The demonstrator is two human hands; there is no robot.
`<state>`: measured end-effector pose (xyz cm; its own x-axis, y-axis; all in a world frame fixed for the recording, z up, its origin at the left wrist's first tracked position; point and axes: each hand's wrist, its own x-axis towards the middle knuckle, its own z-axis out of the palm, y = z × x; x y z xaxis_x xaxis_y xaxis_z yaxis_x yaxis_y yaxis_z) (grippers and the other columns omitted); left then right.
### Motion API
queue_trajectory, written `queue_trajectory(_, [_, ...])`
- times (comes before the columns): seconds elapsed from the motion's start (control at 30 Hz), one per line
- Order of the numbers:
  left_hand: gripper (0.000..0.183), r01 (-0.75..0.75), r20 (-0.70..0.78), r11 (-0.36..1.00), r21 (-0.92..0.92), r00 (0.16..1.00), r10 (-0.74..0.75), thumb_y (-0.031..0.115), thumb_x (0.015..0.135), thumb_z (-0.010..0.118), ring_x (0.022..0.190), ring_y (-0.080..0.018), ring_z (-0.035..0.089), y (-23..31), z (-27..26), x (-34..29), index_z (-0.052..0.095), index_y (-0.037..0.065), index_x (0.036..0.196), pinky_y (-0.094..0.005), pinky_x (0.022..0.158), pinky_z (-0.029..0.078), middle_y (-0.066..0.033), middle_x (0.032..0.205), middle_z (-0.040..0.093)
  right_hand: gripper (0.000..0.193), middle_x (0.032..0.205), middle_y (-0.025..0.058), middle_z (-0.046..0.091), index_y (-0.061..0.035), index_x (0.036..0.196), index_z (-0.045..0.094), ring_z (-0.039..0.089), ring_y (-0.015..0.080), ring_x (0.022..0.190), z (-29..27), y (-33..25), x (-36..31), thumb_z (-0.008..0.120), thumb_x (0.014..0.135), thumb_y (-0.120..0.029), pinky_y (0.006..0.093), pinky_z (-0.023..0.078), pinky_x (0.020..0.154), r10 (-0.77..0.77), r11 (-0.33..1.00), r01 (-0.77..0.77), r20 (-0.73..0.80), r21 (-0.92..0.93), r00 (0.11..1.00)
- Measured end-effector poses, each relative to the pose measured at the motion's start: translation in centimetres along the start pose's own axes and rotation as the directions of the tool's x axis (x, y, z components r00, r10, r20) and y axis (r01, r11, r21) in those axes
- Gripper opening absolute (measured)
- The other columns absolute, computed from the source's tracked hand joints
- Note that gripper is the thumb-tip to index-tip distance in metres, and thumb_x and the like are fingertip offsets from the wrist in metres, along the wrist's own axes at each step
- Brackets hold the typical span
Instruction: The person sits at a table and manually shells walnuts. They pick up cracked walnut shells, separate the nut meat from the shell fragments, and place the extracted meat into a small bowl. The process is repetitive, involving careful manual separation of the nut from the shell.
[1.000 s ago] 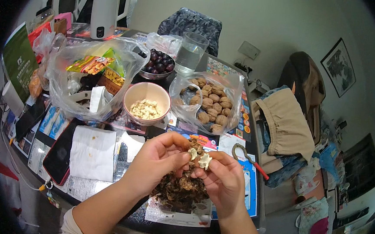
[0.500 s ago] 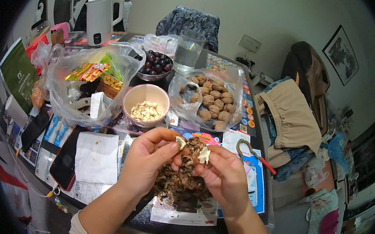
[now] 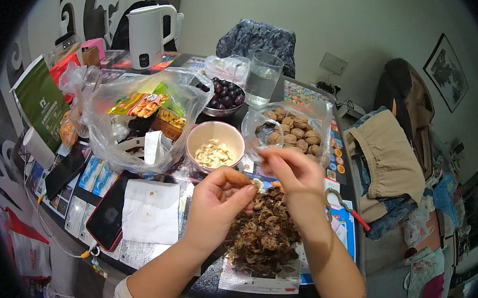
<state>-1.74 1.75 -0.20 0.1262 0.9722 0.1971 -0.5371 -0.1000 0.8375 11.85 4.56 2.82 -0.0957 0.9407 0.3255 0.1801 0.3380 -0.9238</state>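
My left hand (image 3: 218, 205) pinches a pale piece of walnut kernel (image 3: 257, 184) between thumb and fingers, over the left edge of a brown heap of walnut shells (image 3: 266, 234). My right hand (image 3: 298, 175) is raised higher, its fingers pinched together and pointing left toward a bowl. What those fingertips hold, if anything, cannot be made out. That bowl (image 3: 193, 136), pinkish with a cream inside, contains peeled walnut kernels (image 3: 214, 154). Beyond my right hand, whole walnuts (image 3: 294, 132) lie in an open clear plastic bag (image 3: 253, 125).
A red-handled nutcracker (image 3: 357, 219) lies at the right. Leftward are a white napkin (image 3: 151, 212), a dark phone (image 3: 107, 212) and a plastic bag of snacks (image 3: 98, 139). Farther back stand a bowl of dark grapes (image 3: 223, 113), a glass of water (image 3: 261, 87) and a white kettle (image 3: 146, 40).
My right hand has lifted away from my left, up and toward the kernel bowl. My left hand keeps its kernel piece over the shells. The whole view has shifted slightly.
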Motion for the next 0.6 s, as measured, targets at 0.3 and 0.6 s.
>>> queue_trajectory(0.3, [0.01,0.03,0.072,0.986,0.164,0.996,-0.043,0.006,0.078,0.059,0.068,-0.0048,0.051,0.0,1.0,-1.0,0.053,-0.001,0.084,-0.0171,0.061,0.041,-0.002,0.077,0.056,0.014,0.09,0.0089,0.057,0.0062,0.091,0.054,0.056,0.0123,0.085,-1.0,-0.8,-5.4,0.056,0.078,0.002,0.0233,0.045,0.076,0.084,0.938,-0.093,0.04,0.335,0.996])
queue_trajectory(0.6, [0.013,-0.256,0.214,0.751,0.608,0.964,0.156,0.003,0.072,0.062,0.064,-0.0071,0.05,-0.3,1.1,-0.8,0.056,0.0,0.084,-0.0193,0.059,0.041,-0.0035,0.075,0.054,0.016,0.088,0.0096,0.057,0.0052,0.091,0.053,0.056,0.0116,0.079,-2.7,0.3,-6.2,0.058,0.078,-0.002,0.0222,0.046,0.073,0.197,0.81,-0.251,0.157,0.529,0.968])
